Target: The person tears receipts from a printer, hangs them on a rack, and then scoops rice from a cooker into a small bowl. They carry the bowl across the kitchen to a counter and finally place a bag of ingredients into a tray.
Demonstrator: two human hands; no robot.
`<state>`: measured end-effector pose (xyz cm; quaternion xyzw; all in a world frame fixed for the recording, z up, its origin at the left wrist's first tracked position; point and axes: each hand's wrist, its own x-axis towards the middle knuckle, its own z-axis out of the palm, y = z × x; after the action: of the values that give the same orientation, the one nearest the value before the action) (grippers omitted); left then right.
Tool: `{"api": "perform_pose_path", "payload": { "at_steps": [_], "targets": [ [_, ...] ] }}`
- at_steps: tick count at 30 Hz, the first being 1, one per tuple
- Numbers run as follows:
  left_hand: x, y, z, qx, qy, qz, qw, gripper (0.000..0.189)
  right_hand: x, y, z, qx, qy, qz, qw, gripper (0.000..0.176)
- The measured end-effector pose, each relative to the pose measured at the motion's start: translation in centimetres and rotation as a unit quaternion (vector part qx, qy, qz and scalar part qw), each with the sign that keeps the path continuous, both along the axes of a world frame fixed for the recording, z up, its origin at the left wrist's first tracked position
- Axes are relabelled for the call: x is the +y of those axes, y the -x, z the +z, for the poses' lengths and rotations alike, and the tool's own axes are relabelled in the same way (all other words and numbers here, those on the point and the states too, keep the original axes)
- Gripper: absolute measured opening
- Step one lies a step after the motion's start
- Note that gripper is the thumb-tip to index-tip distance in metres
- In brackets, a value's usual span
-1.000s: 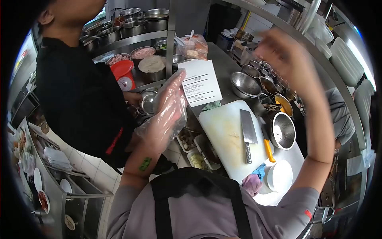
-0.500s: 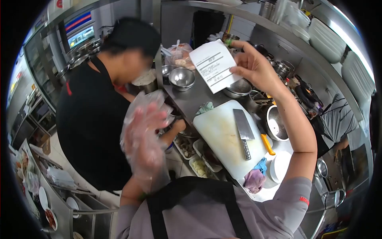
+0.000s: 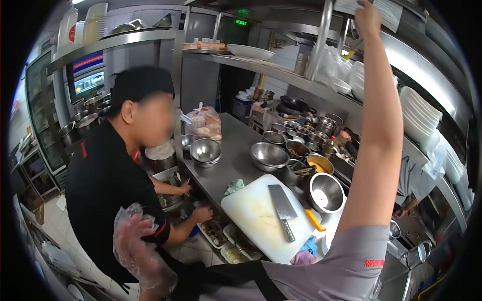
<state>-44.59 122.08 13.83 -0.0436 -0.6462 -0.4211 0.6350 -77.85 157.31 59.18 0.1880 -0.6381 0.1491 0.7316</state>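
Observation:
My right hand (image 3: 369, 21) is raised high at the top right, its fingers pinched at the frame's top edge. A white printed order slip (image 3: 346, 6) shows at my fingertips, mostly cut off by the edge. Beside the hand, another white sheet (image 3: 390, 16) hangs on the shelf edge. Low on the left, my left hand (image 3: 136, 245) wears a loose clear plastic glove and holds nothing, fingers loosely bent and apart. In front of me a white cutting board (image 3: 248, 208) carries a cleaver (image 3: 282, 208). A yellow-handled tool (image 3: 315, 219) lies at the board's right edge.
A co-worker (image 3: 115, 175) in black bends over food containers (image 3: 213, 235) below the counter, close to my left hand. Steel bowls (image 3: 206, 151), a strainer (image 3: 326, 192) and several pots stand on the counter (image 3: 233, 135). Overhead runs a metal shelf (image 3: 251, 65) with dishes.
My right hand has risen from above the counter to the shelf edge with the order slip. My gloved left hand has moved down and left. The view has tilted up.

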Motion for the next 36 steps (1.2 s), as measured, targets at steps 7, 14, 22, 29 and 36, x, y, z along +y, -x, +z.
{"api": "perform_pose_path", "payload": {
  "at_steps": [7, 14, 22, 29, 36],
  "targets": [
    [-4.8, -6.7, -5.1, -0.041, -0.070, 0.134, 0.988, 0.060, 4.4, 3.8, 8.9, -0.235, 0.058, -0.164, 0.956, 0.033],
    [-5.2, -12.9, -4.0, -0.008, -0.196, 0.348, 0.917, 0.073, 5.6, 6.9, 8.5, -0.054, 0.028, -0.218, 0.974, 0.038],
    [-10.2, -19.2, -5.8, 0.053, -0.175, 0.252, 0.950, 0.056, -8.9, -9.6, -23.2, -0.057, -0.137, 0.290, 0.945, 0.030],
    [-18.0, -26.4, -7.2, -0.072, -0.283, 0.073, 0.954, 0.051, -36.1, -28.9, -43.4, -0.130, -0.513, 0.848, 0.013, 0.030],
    [-21.0, -37.6, -9.6, -0.113, -0.311, 0.072, 0.941, 0.059, -56.9, -47.1, -55.2, -0.636, -0.286, 0.716, 0.030, 0.026]
  ]
}}
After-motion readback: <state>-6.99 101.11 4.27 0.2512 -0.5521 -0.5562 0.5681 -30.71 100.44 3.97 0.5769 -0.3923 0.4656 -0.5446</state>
